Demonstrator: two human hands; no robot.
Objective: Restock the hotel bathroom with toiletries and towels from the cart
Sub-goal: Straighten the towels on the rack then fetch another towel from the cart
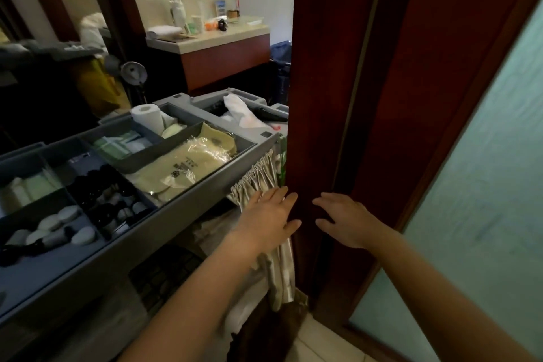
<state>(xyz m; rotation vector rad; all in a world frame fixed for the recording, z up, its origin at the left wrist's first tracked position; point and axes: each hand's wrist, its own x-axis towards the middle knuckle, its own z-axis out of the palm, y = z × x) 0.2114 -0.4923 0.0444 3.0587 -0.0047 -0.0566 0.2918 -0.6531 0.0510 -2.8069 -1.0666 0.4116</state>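
Observation:
The grey housekeeping cart (188, 209) fills the lower left, its top tray split into compartments. They hold small dark bottles (100, 194), white caps (58, 226), green sachets (117, 144), wrapped slippers (182, 164) and a toilet roll (148, 116). A beige gathered curtain (258, 176) hangs on the cart's side. My left hand (267, 214) reaches out flat, fingers straight, over that curtain's edge and holds nothing. My right hand (343, 217) hovers beside it with fingers spread, in front of the dark red door frame (323, 97), also empty.
A frosted glass door (484, 185) stands at the right. Beyond the cart, a vanity counter (211, 35) carries bottles and a folded white towel (164, 30). A white cloth (238, 112) lies on the cart's far end. Pale floor tiles (317, 341) show below.

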